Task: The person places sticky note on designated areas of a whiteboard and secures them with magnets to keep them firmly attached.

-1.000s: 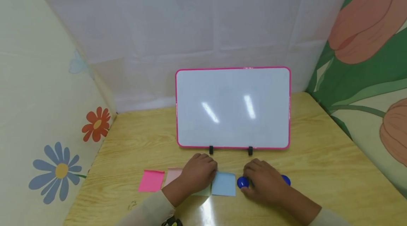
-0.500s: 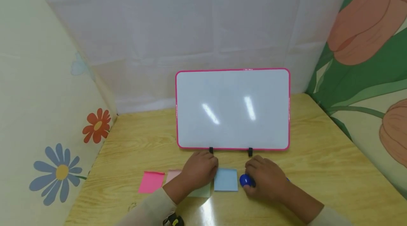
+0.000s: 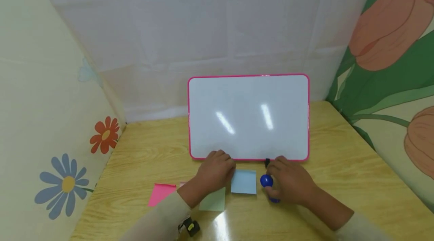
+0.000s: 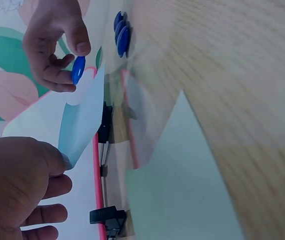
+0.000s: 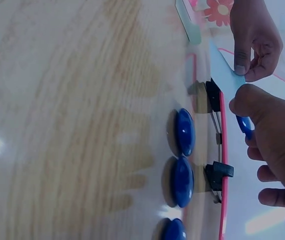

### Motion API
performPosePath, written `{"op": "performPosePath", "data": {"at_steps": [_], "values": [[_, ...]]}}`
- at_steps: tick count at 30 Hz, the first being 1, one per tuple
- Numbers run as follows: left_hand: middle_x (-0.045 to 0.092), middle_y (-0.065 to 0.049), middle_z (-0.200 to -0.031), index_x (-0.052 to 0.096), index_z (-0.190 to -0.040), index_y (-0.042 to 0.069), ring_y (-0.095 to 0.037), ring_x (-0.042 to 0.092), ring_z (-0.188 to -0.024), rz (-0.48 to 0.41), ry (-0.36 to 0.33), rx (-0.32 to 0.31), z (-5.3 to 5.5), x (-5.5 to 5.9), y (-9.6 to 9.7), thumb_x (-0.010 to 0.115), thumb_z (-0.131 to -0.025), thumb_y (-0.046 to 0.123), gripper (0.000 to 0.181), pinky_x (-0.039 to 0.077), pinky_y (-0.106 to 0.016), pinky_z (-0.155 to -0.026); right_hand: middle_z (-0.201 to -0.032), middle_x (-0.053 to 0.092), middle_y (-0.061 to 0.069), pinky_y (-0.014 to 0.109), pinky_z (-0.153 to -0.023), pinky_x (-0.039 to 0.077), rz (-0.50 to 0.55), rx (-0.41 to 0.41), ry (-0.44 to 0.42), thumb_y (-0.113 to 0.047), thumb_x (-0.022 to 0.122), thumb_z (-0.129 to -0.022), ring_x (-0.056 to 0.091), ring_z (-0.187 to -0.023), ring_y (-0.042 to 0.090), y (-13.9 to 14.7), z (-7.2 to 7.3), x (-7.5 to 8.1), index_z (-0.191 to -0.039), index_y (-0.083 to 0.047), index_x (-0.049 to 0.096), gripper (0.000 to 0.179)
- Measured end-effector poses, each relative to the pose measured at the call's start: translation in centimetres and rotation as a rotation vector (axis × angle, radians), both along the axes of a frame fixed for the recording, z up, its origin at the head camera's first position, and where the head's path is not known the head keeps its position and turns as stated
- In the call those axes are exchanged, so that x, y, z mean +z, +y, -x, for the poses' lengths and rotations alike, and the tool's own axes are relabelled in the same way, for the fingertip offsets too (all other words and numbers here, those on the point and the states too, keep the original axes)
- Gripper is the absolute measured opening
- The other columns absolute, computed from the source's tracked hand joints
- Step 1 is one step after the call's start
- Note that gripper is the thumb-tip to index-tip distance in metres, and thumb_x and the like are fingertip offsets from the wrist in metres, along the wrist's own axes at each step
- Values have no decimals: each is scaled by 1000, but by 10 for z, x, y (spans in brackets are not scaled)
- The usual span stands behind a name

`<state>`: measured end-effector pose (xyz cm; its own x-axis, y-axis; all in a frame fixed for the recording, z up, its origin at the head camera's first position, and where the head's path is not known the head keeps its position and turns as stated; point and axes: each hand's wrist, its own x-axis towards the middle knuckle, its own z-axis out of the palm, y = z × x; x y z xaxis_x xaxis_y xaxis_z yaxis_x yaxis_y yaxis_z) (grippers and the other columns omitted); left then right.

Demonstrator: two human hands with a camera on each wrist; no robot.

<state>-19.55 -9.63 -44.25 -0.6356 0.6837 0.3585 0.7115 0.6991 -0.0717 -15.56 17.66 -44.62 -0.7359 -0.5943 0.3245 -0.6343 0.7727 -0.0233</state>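
My left hand (image 3: 217, 171) pinches a light blue sticky note (image 3: 243, 182) by its upper left corner, and in the left wrist view the note (image 4: 85, 117) hangs raised above the table. Thumb and fingers of my right hand (image 3: 289, 180) grip a round, domed blue magnet (image 3: 266, 180), just right of the note. In the right wrist view this magnet (image 5: 244, 126) is partly hidden by the hand. Before both hands stands a whiteboard (image 3: 248, 120) with a pink rim; the left fingers overlap its lower edge in the head view.
Several more blue magnets (image 5: 183, 181) lie in a row on the table under my right hand. A pale green note (image 3: 213, 200) and a bright pink note (image 3: 161, 194) lie to the left, a pale pink one mostly hidden between them. Black stand feet (image 5: 217, 175) hold the board.
My left hand has lifted the light blue note off the table and toward the board, uncovering more of the green note. My right hand has risen forward with a blue magnet.
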Motion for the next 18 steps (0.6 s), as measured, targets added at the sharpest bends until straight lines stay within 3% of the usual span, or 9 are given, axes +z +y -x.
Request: {"op": "performPosePath", "data": {"at_steps": [7, 18], "values": [[61, 7, -86, 67, -85, 21, -14, 51, -85, -6, -2, 36, 9, 5, 3, 65, -86, 26, 6, 42, -33, -75, -103, 59, -6, 34, -82, 44, 1, -61, -19, -54, 70, -72, 49, -102, 14, 6, 8, 8, -98, -18, 66, 45], [60, 6, -92, 68, -92, 20, -14, 49, -91, -24, -52, 91, 13, 19, 11, 67, -87, 29, 11, 41, -31, -79, -103, 58, -4, 34, -79, 46, -32, -72, 35, -50, 71, -72, 49, -102, 17, 14, 16, 17, -100, -15, 65, 45]]}}
